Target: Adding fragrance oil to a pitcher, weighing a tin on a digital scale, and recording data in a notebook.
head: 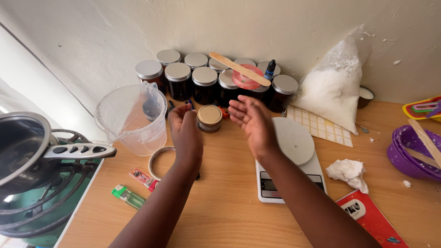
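Note:
A small round tin with a gold lid point(209, 118) stands on the wooden table between my two hands. My left hand point(185, 133) rests just left of it, fingers loosely curled, holding nothing that I can see. My right hand point(251, 120) hovers to the tin's right, palm open and fingers spread, above the edge of a white kitchen scale point(289, 160). Behind the tin stand several dark glass jars with silver lids point(205, 82) against the wall.
A clear measuring jug point(133, 117) stands at left beside a pot point(23, 147) on a gas burner. A tape roll point(158, 160) and two lighters point(128, 196) lie near the front. A bag of white flakes point(333, 89), crumpled tissue point(349, 172) and purple bowl point(413, 154) sit right.

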